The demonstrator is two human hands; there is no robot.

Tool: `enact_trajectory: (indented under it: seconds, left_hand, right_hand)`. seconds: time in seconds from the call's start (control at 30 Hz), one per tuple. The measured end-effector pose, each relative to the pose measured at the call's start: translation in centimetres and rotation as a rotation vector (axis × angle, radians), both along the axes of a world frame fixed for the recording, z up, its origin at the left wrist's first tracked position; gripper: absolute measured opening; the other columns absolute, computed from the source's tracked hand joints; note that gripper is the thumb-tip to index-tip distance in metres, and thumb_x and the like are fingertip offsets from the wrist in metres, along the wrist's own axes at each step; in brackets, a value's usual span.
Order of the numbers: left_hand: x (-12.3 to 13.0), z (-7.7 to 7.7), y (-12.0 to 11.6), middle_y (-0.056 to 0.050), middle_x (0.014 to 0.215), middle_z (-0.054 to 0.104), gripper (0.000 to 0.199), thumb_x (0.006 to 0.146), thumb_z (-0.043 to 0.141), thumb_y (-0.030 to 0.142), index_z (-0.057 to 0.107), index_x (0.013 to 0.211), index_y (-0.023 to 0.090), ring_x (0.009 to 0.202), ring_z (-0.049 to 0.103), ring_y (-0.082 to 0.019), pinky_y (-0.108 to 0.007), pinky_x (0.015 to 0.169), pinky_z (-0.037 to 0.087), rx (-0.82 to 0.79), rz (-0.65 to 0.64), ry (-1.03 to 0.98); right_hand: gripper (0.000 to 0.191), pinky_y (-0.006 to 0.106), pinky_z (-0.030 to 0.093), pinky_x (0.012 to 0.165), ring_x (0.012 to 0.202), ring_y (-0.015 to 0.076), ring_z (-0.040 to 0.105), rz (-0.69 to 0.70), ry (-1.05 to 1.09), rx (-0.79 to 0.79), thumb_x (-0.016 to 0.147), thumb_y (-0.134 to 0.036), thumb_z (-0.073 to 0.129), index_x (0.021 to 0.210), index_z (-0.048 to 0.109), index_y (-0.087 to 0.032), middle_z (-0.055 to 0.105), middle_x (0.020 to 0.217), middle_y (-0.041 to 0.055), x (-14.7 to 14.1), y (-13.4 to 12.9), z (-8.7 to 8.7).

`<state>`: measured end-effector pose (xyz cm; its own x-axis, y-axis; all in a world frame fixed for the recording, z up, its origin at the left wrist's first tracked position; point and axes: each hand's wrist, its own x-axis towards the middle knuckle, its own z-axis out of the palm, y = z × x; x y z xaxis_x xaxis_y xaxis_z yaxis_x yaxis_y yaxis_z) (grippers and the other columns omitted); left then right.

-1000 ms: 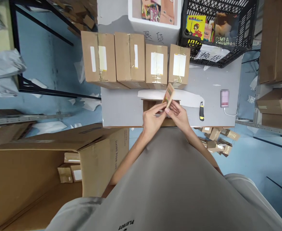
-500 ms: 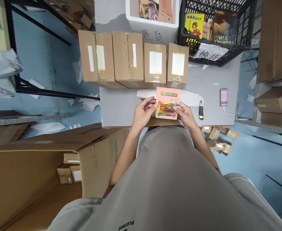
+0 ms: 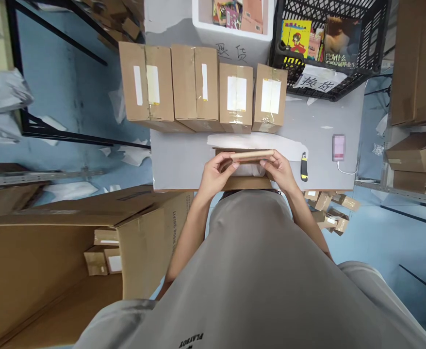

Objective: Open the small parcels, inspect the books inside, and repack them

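A thin pinkish book (image 3: 252,155) is turned edge-on between my two hands, so its cover no longer faces me. My left hand (image 3: 216,170) grips its left end with thumb and fingers. At the right end my right hand (image 3: 279,168) pinches it the same way. Below the book is an open cardboard box (image 3: 247,183) at the table's front edge, with something whitish inside that I cannot make out. A strip of white paper (image 3: 260,141) lies just behind the box.
Several taped cartons (image 3: 195,87) stand behind my hands. A white foam bin (image 3: 231,39) and a black crate (image 3: 338,87) hold books. A utility knife (image 3: 303,167) and a phone (image 3: 338,148) on a cable lie at right. A big carton (image 3: 143,252) stands at left.
The book has been tilted from showing its front cover to edge-on, uncovering the open box beneath it. Both hands keep hold of it in nearly the same place.
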<state>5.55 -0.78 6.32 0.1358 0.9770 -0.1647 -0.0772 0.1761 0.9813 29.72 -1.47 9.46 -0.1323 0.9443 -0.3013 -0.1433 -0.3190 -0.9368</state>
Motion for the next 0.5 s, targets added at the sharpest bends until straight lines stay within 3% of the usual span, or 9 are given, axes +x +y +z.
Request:
enact_trajectory:
  seconds: [0.13,0.27,0.37,0.5]
  left_hand:
    - [-0.9,0.3,0.8,-0.011,0.123,0.086,0.027,0.094,0.091,0.049,0.080,0.091,0.025,0.130,0.078,-0.030,-0.052,0.124,0.058,0.113,-0.038,0.088]
    - [-1.1,0.0,0.9,-0.012,0.120,0.086,0.024,0.095,0.089,0.046,0.080,0.091,0.025,0.133,0.077,-0.031,-0.056,0.127,0.055,0.113,-0.048,0.121]
    - [-1.0,-0.2,0.5,-0.011,0.115,0.087,0.032,0.093,0.093,0.052,0.080,0.098,0.024,0.128,0.079,-0.030,-0.053,0.124,0.058,0.068,-0.018,0.107]
    - [-0.9,-0.2,0.3,-0.006,0.105,0.086,0.055,0.092,0.094,0.061,0.076,0.129,0.025,0.103,0.083,-0.024,-0.040,0.100,0.067,-0.045,0.017,0.055]
  right_hand:
    - [0.045,0.062,0.040,0.139,0.156,0.0340,0.066,0.042,-0.074,0.131,0.093,-0.070,0.091,0.090,0.072,-0.030,0.088,0.136,0.0092,0.4,0.4,0.0]
    - [0.044,0.061,0.045,0.136,0.151,0.0343,0.070,0.047,-0.103,0.153,0.095,-0.070,0.089,0.089,0.074,-0.029,0.087,0.138,0.0107,0.7,0.4,-0.2]
    - [0.046,0.056,0.054,0.129,0.139,0.0334,0.077,0.033,-0.130,0.143,0.096,-0.073,0.087,0.098,0.079,-0.028,0.088,0.131,0.0106,0.9,0.1,-0.7]
    - [0.061,0.048,0.067,0.111,0.117,0.0289,0.083,-0.023,-0.127,0.083,0.095,-0.079,0.084,0.133,0.077,-0.031,0.088,0.122,0.0072,0.9,-0.2,-1.7]
